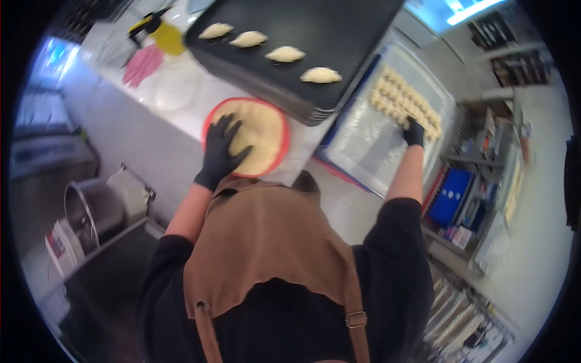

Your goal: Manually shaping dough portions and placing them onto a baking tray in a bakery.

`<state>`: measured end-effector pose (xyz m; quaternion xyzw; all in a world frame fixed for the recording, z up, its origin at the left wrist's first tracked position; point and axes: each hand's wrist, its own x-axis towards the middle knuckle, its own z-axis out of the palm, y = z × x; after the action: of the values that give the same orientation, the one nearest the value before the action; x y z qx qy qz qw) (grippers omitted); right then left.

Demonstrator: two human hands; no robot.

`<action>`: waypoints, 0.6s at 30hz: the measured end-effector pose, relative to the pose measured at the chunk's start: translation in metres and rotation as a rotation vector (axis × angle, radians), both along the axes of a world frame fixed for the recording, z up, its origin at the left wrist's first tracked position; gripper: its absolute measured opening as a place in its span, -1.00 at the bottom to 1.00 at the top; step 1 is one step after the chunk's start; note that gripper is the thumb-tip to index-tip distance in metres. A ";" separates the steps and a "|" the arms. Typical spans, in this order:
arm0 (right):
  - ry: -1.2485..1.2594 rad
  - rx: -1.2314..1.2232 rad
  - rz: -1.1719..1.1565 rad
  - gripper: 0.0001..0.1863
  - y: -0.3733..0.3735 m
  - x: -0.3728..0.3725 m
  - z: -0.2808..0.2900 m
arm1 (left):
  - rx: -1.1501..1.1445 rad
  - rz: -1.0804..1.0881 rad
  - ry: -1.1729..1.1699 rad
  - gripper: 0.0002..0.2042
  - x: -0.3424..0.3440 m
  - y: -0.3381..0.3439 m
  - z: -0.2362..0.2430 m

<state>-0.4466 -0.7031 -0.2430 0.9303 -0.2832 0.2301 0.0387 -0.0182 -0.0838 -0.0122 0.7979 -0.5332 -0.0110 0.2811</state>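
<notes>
My left hand (223, 148), in a black glove, lies with fingers spread on a round, pale yellowish surface with a red rim (266, 130); whether that is a filled dish or a mat, I cannot tell. Out to the right, my black-gloved right hand (414, 131) reaches the near end of several rows of small pale dough pieces (393, 91). Its fingertips blend into the pieces, so any hold on one is hidden. The rows lie on a tray lined with clear plastic (357, 142). Ahead, several spindle-shaped dough pieces (285, 54) sit in a line on a dark baking tray (315, 30).
The dark tray tops a stack on the white table (187, 115). A yellow spray bottle (166, 37) and pink cloth (143, 65) lie far left. A mixer with a metal bowl (94, 209) stands at left. Shelving with a blue box (451, 196) is at right.
</notes>
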 end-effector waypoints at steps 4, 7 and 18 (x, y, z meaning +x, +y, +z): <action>-0.486 1.065 -0.502 -0.61 0.001 -0.029 0.022 | 0.145 -0.043 -0.050 -0.08 -0.002 -0.015 0.012; -1.437 1.493 -0.722 -0.67 0.073 0.042 0.104 | 0.222 -0.074 -0.093 -0.01 0.001 -0.015 0.016; -1.200 2.103 -0.098 -0.64 0.253 0.061 0.194 | 0.241 -0.395 -0.003 0.00 0.052 -0.047 0.004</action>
<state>-0.3858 -0.4502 -0.0492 0.2409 -0.3396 0.2806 -0.8648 0.0339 -0.1312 -0.0084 0.7057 -0.6744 -0.1283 0.1754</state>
